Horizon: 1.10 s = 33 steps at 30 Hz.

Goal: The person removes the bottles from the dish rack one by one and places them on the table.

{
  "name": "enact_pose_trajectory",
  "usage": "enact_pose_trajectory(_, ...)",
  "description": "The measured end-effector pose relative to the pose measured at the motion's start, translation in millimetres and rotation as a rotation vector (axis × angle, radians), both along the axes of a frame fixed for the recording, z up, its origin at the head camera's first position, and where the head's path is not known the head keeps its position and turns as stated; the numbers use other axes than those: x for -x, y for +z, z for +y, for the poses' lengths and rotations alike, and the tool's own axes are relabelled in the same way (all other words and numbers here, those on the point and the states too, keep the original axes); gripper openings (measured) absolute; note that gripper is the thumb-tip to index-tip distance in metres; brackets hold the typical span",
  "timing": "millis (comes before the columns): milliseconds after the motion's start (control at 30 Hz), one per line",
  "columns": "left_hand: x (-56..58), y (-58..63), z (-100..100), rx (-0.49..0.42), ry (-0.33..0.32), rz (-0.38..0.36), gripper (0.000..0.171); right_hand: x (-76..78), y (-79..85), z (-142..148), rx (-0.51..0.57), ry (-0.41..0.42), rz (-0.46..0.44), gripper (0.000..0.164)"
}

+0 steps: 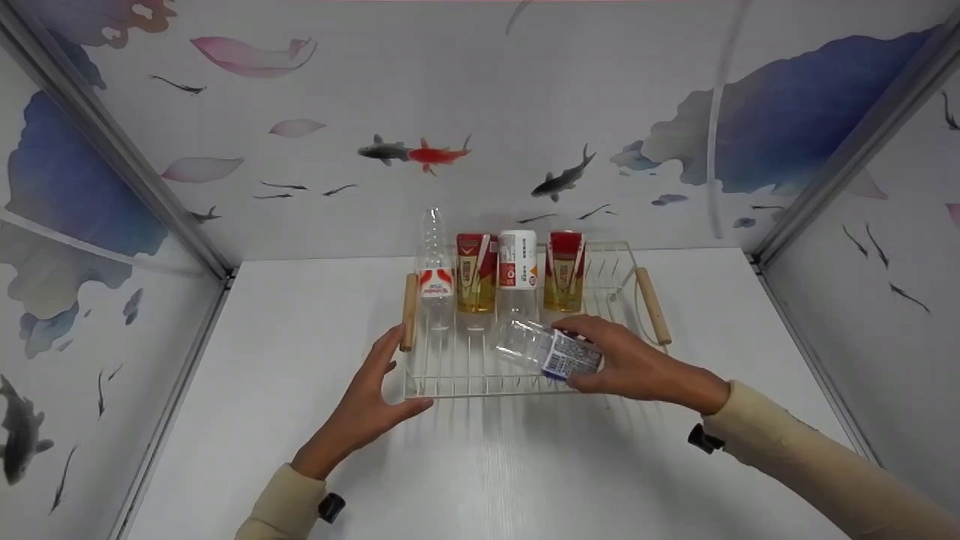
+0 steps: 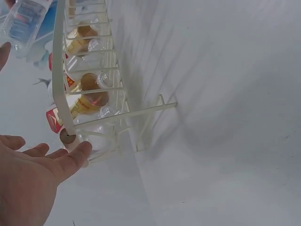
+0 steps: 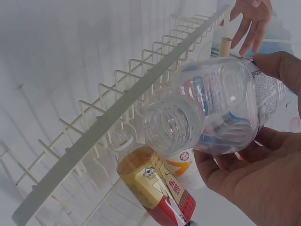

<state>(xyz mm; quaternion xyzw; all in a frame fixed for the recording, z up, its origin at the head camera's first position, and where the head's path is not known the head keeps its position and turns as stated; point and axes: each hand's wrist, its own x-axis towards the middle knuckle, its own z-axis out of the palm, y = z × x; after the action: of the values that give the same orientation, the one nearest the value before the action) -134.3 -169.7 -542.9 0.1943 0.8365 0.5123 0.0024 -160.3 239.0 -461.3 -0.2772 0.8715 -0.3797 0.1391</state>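
My right hand (image 1: 637,364) grips a clear plastic bottle (image 1: 529,341) round its labelled end. The bottle is tilted, its uncapped neck (image 3: 171,125) toward the rack in the right wrist view. Below it is a cream wire rack (image 1: 487,386) with a wooden handle at each end. My left hand (image 1: 367,397) is at the rack's left front corner, thumb and fingers spread, fingertips right at the left wooden handle (image 1: 409,311). In the rack are a clear bottle with a red-and-white label (image 1: 436,283), two red-and-gold bottles (image 1: 477,274), necks down, and a white-labelled bottle (image 1: 517,259).
The rack stands on a white table (image 1: 480,465) against a back wall (image 1: 480,90) printed with fish and petals. Side panels close in the left and right. The right wooden handle (image 1: 652,306) is beyond my right hand.
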Motion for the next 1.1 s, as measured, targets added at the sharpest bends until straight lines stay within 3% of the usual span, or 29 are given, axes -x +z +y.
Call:
enact_pose_trajectory(367, -0.5, 9.7, 6.1, 0.026, -0.04, 0.014, 0.101, -2.7, 0.7, 0.3, -0.009, 0.02, -0.001, 0.074)
enact_pose_trajectory(733, 3.0, 18.4, 17.1, 0.043, -0.132, 0.097, 0.089, -3.6, 1.4, -2.2, -0.019, 0.043, 0.038, 0.073)
enact_pose_trajectory(1100, 7.9, 20.9, 30.2, 0.062, -0.194, 0.074, 0.087, -5.0, 2.4, -3.9, -0.029, 0.05, 0.026, 0.075)
